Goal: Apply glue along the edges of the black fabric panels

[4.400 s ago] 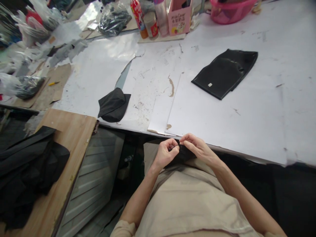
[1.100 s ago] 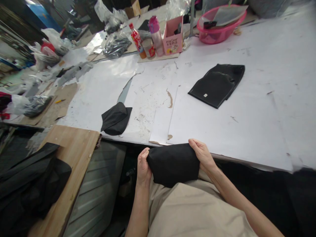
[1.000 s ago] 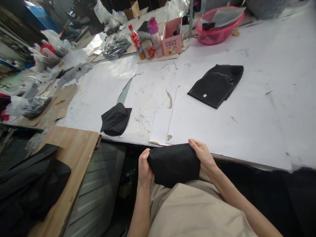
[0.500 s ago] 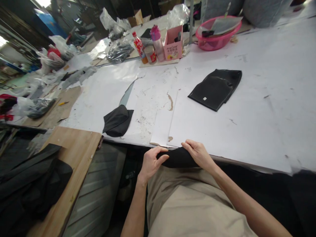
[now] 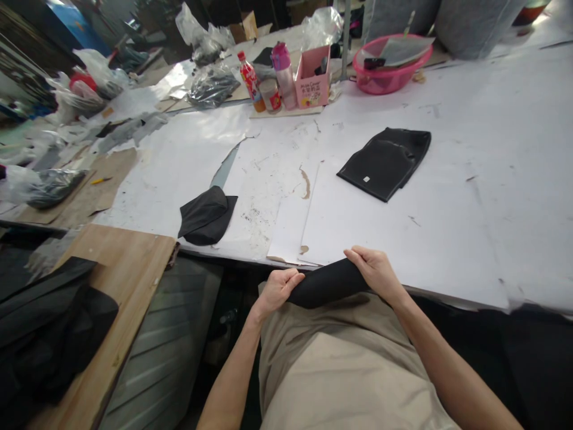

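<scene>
Between my hands, at the table's front edge and over my lap, stretches a black fabric piece [image 5: 329, 283]. My left hand [image 5: 278, 289] is closed on its left end, thumb pressed against the fingers. At the other end my right hand [image 5: 373, 269] pinches the upper right corner. The piece slants up to the right. On the table beyond lies a flat black panel [image 5: 385, 161] with a small white mark. Further left, a folded black cloth piece [image 5: 208, 215] rests near the front edge.
White paper covers the table [image 5: 447, 233]. At the back stand a pink basin [image 5: 389, 83], a pink box [image 5: 312, 89], a pink-capped bottle [image 5: 285, 74], a red-labelled bottle [image 5: 251, 83] and a jar [image 5: 271, 97]. Black fabric [image 5: 54, 334] lies on a wooden board [image 5: 134, 251] at left.
My left fingers have closed onto the black fabric piece. My right hand has moved right and slightly up, and more of the fabric shows between the hands. The view has shifted slightly.
</scene>
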{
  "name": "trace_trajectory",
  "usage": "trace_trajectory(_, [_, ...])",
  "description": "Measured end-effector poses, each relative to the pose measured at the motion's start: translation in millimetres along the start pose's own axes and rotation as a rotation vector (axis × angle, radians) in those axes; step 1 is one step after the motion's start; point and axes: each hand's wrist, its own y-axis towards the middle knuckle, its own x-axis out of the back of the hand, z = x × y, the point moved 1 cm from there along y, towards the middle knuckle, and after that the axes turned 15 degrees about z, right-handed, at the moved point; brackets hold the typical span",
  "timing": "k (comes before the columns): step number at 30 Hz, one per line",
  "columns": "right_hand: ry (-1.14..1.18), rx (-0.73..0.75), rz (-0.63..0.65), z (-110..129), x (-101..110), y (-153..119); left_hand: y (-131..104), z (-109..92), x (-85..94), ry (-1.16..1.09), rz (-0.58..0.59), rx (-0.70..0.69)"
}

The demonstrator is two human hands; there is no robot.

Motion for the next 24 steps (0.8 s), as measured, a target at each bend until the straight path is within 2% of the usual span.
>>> trace_trajectory(3, [0.188,-0.039,0.010,-7,-6,5,-7,8,-3.2,-0.195,-0.122,0.029])
trace_trajectory(5, [0.407,-0.107,-0.001,-13,-8,10,-12,15,-8.2,-0.413,-0.217,-0.020])
trace_trajectory(8, [0.677,-0.197,-0.057,-22,-6,18,-17,22,-19.4,-0.716,-0.259,-0.058])
trace_trajectory(10, [0.729,-0.210,-0.092,-26,-5,23,-16,21,-25.7,-0.829,-0.284,-0.016])
trace_trajectory(12, [0.757,-0.200,-0.078,-27,-6,25,-11,15,-27.2,-0.906,-0.379,-0.014])
trace_trajectory(17, [0.843,-0.181,0.110,-22,-26,14,10,-2,-14.3,-0.891,-0.737,-0.152])
trace_trajectory(20, [0.779,-0.232,0.027,-20,-41,6,22,-8,-9.9,-0.801,-0.848,-0.179])
trace_trajectory(24, [0.754,-0.243,-0.128,-21,-50,4,29,-11,-12.6,-0.791,-0.857,-0.165])
